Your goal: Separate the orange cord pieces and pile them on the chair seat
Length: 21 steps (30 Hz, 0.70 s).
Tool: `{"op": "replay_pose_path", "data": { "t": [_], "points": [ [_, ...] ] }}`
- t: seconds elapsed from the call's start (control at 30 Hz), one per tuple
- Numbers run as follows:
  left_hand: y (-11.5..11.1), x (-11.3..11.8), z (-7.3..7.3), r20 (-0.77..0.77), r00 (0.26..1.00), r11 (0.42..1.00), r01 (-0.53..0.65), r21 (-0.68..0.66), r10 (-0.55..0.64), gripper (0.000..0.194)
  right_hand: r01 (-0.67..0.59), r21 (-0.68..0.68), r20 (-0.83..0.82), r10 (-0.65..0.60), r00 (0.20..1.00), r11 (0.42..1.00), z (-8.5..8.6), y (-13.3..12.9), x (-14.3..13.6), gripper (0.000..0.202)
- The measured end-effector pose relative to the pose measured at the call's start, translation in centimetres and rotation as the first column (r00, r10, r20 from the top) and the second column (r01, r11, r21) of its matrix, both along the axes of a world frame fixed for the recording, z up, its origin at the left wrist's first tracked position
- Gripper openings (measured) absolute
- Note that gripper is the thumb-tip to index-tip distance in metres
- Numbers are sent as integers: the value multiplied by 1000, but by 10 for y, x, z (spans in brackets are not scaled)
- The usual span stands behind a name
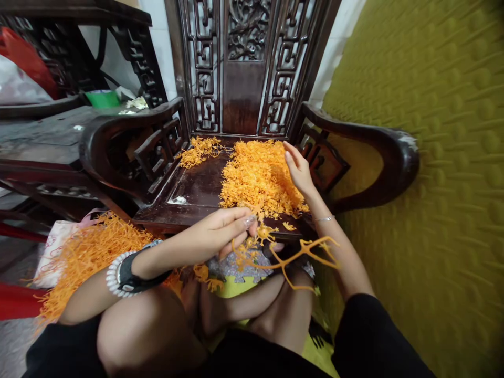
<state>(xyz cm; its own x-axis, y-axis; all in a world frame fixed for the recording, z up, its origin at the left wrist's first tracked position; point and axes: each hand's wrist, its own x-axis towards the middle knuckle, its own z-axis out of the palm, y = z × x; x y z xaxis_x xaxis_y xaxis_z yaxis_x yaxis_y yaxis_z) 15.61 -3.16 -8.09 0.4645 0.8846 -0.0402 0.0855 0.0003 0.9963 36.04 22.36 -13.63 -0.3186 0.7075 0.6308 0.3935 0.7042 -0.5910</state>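
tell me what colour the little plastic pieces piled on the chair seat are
Orange; the pile of plastic pieces on the dark wooden chair seat shows best in the head view.

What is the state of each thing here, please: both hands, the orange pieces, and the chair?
left hand: fingers pinched on an orange branched strip, which hangs over the lap
right hand: open, resting on the orange pile
orange pile: heaped loose on the seat
wooden chair: upright, seat partly covered
orange heap on the left: tangled, beside the chair
wristband: worn on left wrist
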Motion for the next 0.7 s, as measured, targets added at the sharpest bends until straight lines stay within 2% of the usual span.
{"op": "replay_pose_path", "data": {
  "t": [0.1,0.13,0.2,0.27,0.3,0.37,0.43,0.47,0.53,0.6,0.63,0.67,0.7],
  "points": [
    [3,-1,-2,-20,1000,1000,4,16,-4,33,-230,-101,-87,221,971,968,16,-45,-3,58],
    [4,0,-2,-30,1000,1000,1,27,0,32,-340,-152,-119,324,938,928,19,-62,-5,59],
    [6,0,-3,-47,999,998,-18,61,21,31,-539,-230,-209,500,840,810,21,-96,-9,71],
    [6,1,-4,-73,996,993,-44,110,52,31,-654,-227,-302,586,752,722,18,-126,-12,81],
    [6,1,-5,-81,994,990,-60,131,71,30,-669,-206,-333,591,734,714,16,-139,-13,81],
    [5,1,-6,-85,991,986,-86,143,99,28,-621,-190,-373,529,762,760,12,-160,-14,73],
    [4,0,-7,-80,991,986,-99,133,110,26,-557,-254,-390,443,807,791,9,-173,-14,66],
    [4,-1,-7,-79,990,986,-102,132,113,26,-552,-312,-399,421,815,773,9,-177,-13,65],
    [4,-3,-9,-95,988,983,-107,146,122,28,-609,-436,-431,440,788,663,11,-182,-12,65],
    [4,-4,-10,-126,983,978,-112,176,135,30,-663,-546,-461,477,748,512,14,-183,-12,52],
    [4,-5,-10,-150,979,974,-106,198,137,32,-668,-588,-459,492,740,457,16,-183,-12,42],
    [4,-5,-10,-181,974,969,-97,226,140,34,-658,-618,-438,507,742,430,17,-182,-12,33],
    [4,-5,-9,-218,965,961,-85,265,146,37,-637,-636,-398,522,754,435,18,-182,-12,27]
  ]
}}
